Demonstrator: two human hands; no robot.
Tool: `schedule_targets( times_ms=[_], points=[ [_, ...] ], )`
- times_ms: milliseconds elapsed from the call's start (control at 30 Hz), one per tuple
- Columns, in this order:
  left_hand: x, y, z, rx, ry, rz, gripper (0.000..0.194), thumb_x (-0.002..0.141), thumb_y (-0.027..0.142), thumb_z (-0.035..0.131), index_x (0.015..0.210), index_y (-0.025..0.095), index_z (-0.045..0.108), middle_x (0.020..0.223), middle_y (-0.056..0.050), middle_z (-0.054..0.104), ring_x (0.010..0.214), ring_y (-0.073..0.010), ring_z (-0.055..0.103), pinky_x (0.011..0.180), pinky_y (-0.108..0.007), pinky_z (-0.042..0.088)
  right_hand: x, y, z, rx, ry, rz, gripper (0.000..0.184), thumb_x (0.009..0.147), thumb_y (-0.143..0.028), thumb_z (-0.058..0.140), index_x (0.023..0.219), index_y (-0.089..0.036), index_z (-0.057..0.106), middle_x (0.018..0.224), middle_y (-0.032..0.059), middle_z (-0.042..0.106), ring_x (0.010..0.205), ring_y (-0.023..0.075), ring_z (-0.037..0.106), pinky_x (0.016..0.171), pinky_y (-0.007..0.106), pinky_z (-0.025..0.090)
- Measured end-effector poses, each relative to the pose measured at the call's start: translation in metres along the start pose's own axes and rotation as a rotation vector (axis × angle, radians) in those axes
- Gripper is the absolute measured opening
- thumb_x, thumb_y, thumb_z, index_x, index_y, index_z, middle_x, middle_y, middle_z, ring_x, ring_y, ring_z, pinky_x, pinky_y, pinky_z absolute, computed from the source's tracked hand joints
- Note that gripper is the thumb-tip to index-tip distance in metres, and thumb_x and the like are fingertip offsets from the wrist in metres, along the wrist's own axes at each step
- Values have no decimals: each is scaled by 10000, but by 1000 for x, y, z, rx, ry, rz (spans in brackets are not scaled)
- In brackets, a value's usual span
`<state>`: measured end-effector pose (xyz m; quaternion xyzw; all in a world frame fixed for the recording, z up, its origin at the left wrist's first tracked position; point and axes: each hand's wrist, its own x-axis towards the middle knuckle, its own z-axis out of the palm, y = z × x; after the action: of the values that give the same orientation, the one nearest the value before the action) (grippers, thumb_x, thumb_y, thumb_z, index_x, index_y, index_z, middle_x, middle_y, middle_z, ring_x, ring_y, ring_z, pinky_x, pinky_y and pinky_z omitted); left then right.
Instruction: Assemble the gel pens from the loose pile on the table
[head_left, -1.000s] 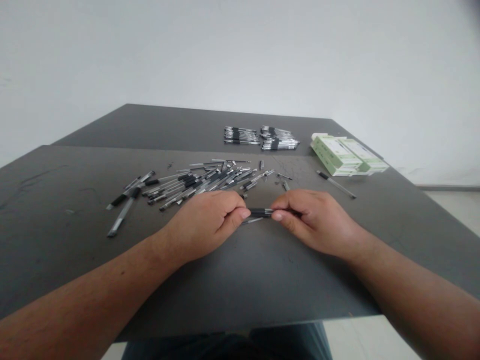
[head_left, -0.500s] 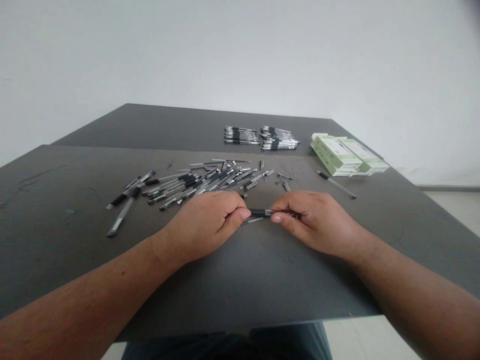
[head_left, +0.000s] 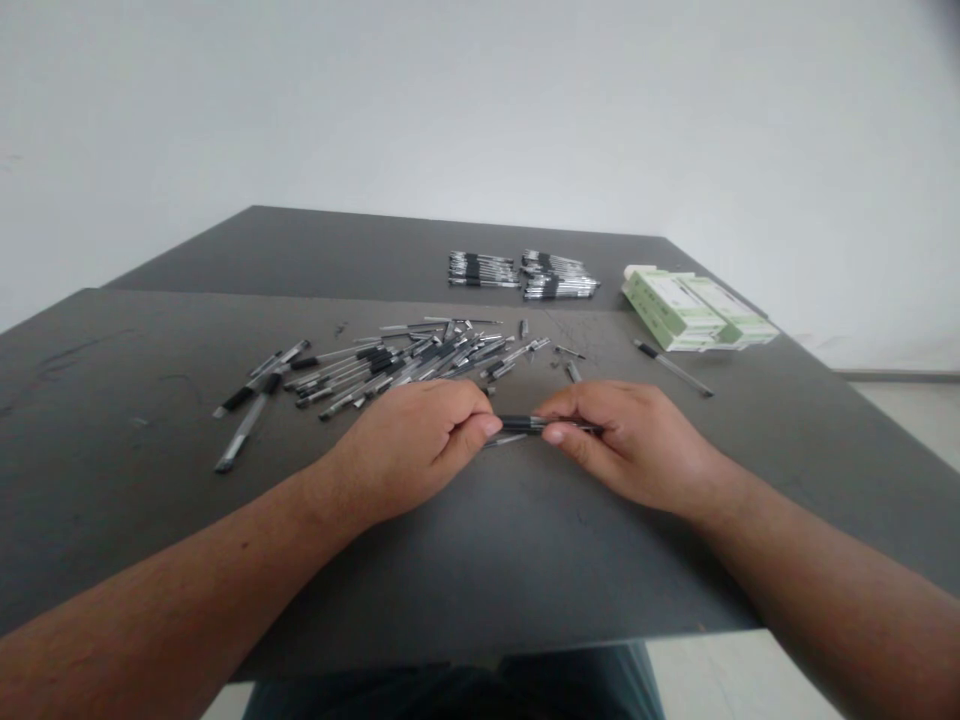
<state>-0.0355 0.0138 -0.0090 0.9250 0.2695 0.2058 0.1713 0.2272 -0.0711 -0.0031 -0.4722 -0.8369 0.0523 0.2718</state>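
Both of my hands hold one black-gripped pen (head_left: 519,424) just above the dark grey table (head_left: 112,400). My left hand (head_left: 416,440) is closed around its left end, fingers curled. My right hand (head_left: 622,435) pinches the right end between thumb and fingers. A thin clear piece (head_left: 504,440) lies on the table right under the pen. Just beyond my hands spreads a loose heap of pens and pen parts (head_left: 397,362).
Two neat bundles of pens (head_left: 521,275) lie at the far middle of the table. Green and white boxes (head_left: 694,310) sit at the far right, with a single pen (head_left: 673,367) in front of them. The table's near edge runs below my forearms.
My right hand's fingers have crept slightly left along the pen, narrowing the gap to my left hand. Nothing else has moved.
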Motion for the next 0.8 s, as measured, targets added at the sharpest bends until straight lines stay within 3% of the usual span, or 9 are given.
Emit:
schedule_targets(
  times_ms=[200, 400, 533, 667, 800],
  points=[
    [-1, 0, 1, -3, -10, 1, 331, 1072, 386, 505, 972, 220, 773, 877, -29, 793, 792, -204, 698, 714, -328, 448, 1, -1, 0, -1, -28, 6, 196, 1106, -302, 618, 1005, -225, 768, 851, 9, 817, 761, 161, 764, 692, 264, 516],
    [-1, -1, 0, -2, -3, -12, 326, 1067, 388, 511, 976, 213, 771, 870, -30, 791, 781, -205, 693, 703, -331, 434, 0, -1, 0, 19, 17, 18, 104, 1050, -283, 691, 1068, -207, 760, 898, 10, 818, 776, 155, 764, 705, 258, 522],
    [-1, 0, 0, -3, -13, -6, 333, 1072, 384, 506, 972, 216, 775, 877, -32, 792, 798, -209, 700, 719, -332, 444, 0, -2, 0, -18, -39, 12, 184, 1101, -295, 622, 1018, -220, 768, 853, 9, 814, 766, 164, 763, 690, 270, 514],
    [0, 1, 0, 5, -11, -21, 328, 1065, 390, 510, 982, 217, 776, 862, -32, 790, 786, -207, 699, 706, -326, 446, 1, -3, -1, 24, -13, 43, 134, 1075, -299, 653, 1074, -229, 768, 935, 28, 842, 819, 177, 781, 739, 281, 546],
    [0, 0, 0, 4, -14, -2, 336, 1072, 392, 501, 974, 219, 772, 883, -35, 800, 808, -208, 709, 725, -329, 461, 1, -3, -1, 8, -55, 40, 169, 1090, -312, 635, 1033, -233, 773, 888, 23, 830, 793, 177, 767, 720, 284, 531]
  ],
)
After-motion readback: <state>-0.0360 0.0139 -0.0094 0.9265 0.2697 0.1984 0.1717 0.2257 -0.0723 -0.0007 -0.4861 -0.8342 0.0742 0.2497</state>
